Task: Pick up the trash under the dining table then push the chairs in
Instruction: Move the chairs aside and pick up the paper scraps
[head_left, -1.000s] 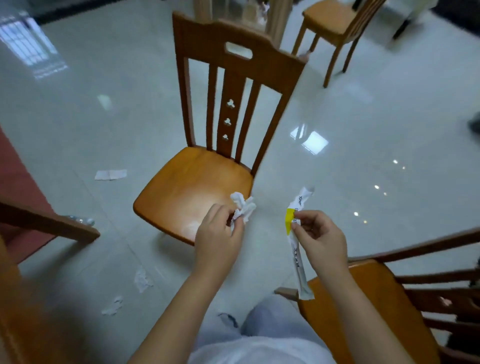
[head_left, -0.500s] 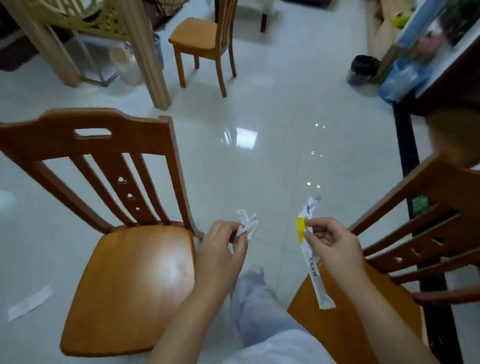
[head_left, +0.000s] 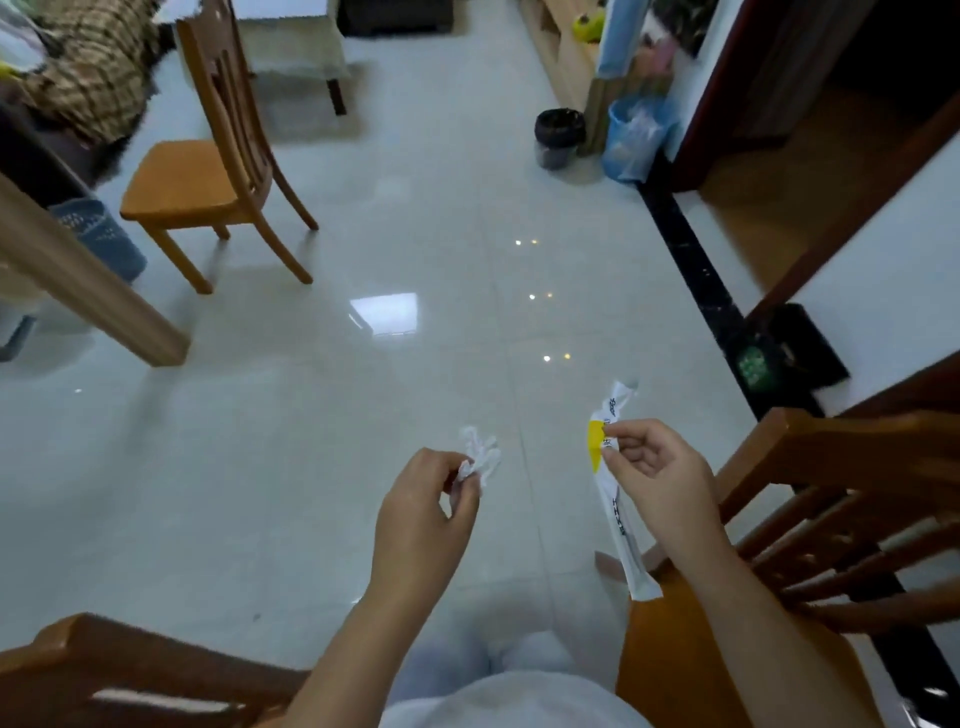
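left hand (head_left: 421, 512) pinches a crumpled white tissue (head_left: 478, 460); right hand (head_left: 657, 475) pinches a long, flat, glossy wrapper (head_left: 621, 512), hanging near-vertical, yellow-patched.

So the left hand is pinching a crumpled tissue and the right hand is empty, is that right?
Not quite. The left hand does pinch the crumpled tissue, but the right hand is not empty: the head view shows it pinching a long white wrapper with a yellow patch.

Far chair (head_left: 187, 182) at 10 o'clock, table leg (head_left: 88, 291) at 9, near chair (head_left: 130, 670) at 7, right chair (head_left: 831, 457) at 4, small bin (head_left: 558, 135) just left of lined bin (head_left: 631, 137) at 1.
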